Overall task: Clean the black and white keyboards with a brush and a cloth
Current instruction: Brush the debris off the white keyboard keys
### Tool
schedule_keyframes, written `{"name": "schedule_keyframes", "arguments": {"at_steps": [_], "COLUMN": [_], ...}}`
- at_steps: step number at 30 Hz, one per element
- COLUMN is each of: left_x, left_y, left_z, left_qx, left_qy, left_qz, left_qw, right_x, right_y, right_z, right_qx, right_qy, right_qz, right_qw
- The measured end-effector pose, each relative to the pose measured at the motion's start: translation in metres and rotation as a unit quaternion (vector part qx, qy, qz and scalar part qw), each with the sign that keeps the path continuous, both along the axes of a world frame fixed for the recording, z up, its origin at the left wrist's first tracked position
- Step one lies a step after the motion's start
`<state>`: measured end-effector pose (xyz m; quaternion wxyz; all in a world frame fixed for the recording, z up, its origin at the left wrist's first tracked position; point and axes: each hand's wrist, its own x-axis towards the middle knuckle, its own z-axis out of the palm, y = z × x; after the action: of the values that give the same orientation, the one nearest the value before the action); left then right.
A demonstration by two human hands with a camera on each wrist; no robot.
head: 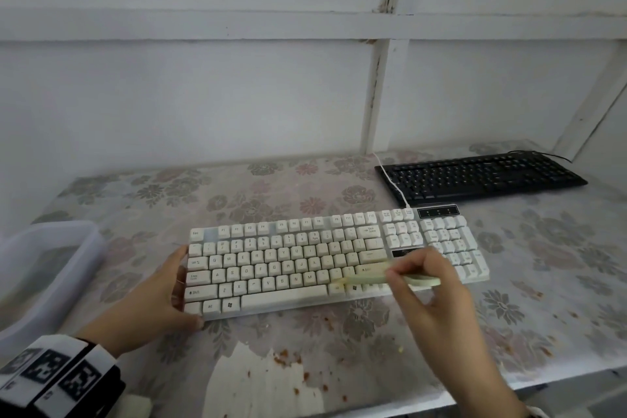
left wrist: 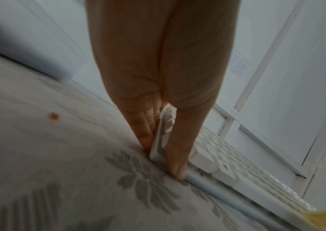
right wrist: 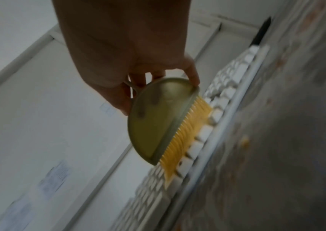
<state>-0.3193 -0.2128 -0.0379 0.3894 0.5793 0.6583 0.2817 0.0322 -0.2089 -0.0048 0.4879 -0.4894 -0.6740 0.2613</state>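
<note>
The white keyboard (head: pixel 325 261) lies across the middle of the flowered bench (head: pixel 543 299), its cable running back over the black keyboard (head: pixel 478 176), which sits behind it at the far right. The left hand (head: pixel 159 295) steadies the white keyboard's left end, fingers straight along the edge and thumb at the near corner. The right hand (head: pixel 427 285) pinches the brush (right wrist: pixel 158 120) by its half-round greenish back, yellow bristles down on the lower key rows right of the space bar. A translucent plastic tub (head: pixel 47 268) stands at the bench's left edge.
</note>
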Motion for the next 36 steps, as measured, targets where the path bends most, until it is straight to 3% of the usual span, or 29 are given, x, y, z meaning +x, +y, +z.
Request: {"name": "schedule_keyframes", "arguments": {"at_steps": [6, 14, 19, 26, 31, 36], "left_x": [-0.001, -0.003, -0.005, 0.0, 0.001, 0.0], "left_y": [0.002, 0.002, 0.002, -0.001, 0.0, -0.001], "left_z": [-0.001, -0.003, -0.002, 0.003, 0.004, 0.004], "left_qx": [0.001, 0.002, 0.011, 0.001, -0.004, -0.011], "left_qy": [0.035, 0.05, 0.058, 0.034, 0.043, 0.064], "left_qz": [-0.005, 0.004, -0.003, 0.002, 0.006, 0.0], "left_qw": [0.999, 0.999, 0.998, 0.999, 0.999, 0.998], "right_x": [0.024, 0.065, 0.065, 0.1, 0.094, 0.122], "right_y": [0.004, 0.016, 0.014, 0.027, 0.021, 0.035], "right_z": [0.012, 0.007, 0.008, 0.013, 0.018, 0.006], "right_qx": [-0.007, 0.027, 0.006, 0.021, 0.021, 0.032], "right_qy": [0.081, 0.031, 0.064, 0.037, 0.078, 0.017], "right_qz": [0.027, -0.043, 0.016, -0.083, 0.005, -0.097], "right_qw": [0.996, 0.998, 0.998, 0.996, 0.997, 0.995]}}
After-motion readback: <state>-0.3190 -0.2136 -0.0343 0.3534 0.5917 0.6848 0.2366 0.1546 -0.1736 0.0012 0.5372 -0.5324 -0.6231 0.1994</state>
